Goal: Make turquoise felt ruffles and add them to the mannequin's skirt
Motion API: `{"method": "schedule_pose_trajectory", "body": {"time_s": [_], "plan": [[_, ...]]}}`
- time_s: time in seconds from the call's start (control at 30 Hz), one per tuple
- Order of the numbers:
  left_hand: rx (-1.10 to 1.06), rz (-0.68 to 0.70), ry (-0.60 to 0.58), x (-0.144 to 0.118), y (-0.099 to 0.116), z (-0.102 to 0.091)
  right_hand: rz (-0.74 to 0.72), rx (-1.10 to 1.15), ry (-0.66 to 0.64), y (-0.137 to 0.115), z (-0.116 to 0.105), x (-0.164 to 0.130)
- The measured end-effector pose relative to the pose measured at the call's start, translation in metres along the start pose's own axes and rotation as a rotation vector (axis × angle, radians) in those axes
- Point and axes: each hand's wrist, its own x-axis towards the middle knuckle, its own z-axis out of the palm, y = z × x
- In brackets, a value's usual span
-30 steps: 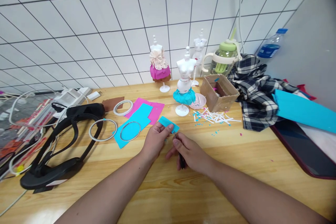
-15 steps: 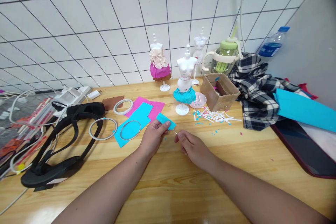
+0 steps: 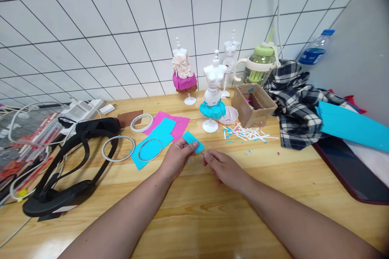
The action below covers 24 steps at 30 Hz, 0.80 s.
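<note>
At the middle of the frame, the left hand [image 3: 175, 158] pinches a small blue scrap [image 3: 193, 141] just above the worktop [image 3: 194, 210]. The right hand [image 3: 226, 168], just right of it, has its grip pressed together on what looks like a thin pin, too small to tell for sure.

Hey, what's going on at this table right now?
A person is doing small paper craft at a wooden table. The left hand pinches a small blue paper piece, and the right hand holds a thin tool, too small to identify, at its edge. Just behind stand three mini mannequins; the nearest mannequin wears a blue skirt. Blue and pink sheets, tape rings, paper scraps and a cardboard box lie around.
</note>
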Motion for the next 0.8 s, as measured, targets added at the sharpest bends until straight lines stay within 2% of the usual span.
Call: {"method": "schedule_pose_trajectory", "body": {"time_s": [0.37,0.8], "plan": [[0.119,0.0,-0.069,0.003,-0.0016,-0.0063,0.044,0.122,-0.046,-0.0015,-0.0001,0.0011],[0.099,0.01,-0.079,0.0024,-0.0018,-0.006,0.046,0.179,-0.078,-0.0002,-0.0015,0.0024]]}}
